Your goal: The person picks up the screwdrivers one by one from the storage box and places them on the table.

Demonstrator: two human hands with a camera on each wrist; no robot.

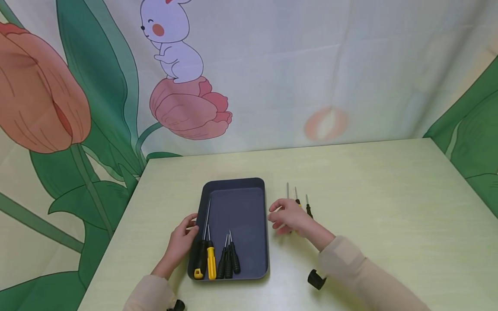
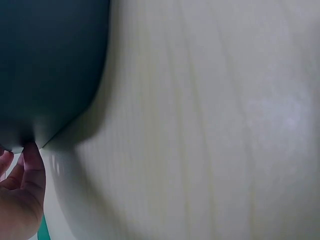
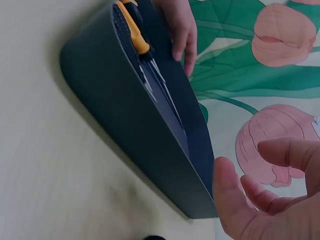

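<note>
A dark blue-grey tray [image 1: 249,229] lies on the table, and my left hand [image 1: 180,242] holds its left rim, the thumb over the edge and fingers along the outer wall. Inside, on the left, are a long black-and-yellow screwdriver [image 1: 202,255], a yellow screwdriver [image 1: 211,261] and three small black screwdrivers [image 1: 228,261]. My right hand [image 1: 292,217] hovers beside the tray's right wall, its fingers loosely bent and holding nothing. Partly behind it are three more screwdrivers, with a shaft [image 1: 288,190], a black-and-yellow handle [image 1: 297,201] and a black handle [image 1: 309,211] showing.
The pale wooden table [image 1: 389,194] extends to the right of the tray. A printed curtain [image 1: 272,77] with tulips and a rabbit hangs behind it. Small black devices, one of them a wrist camera [image 1: 317,279], sit by both sleeves.
</note>
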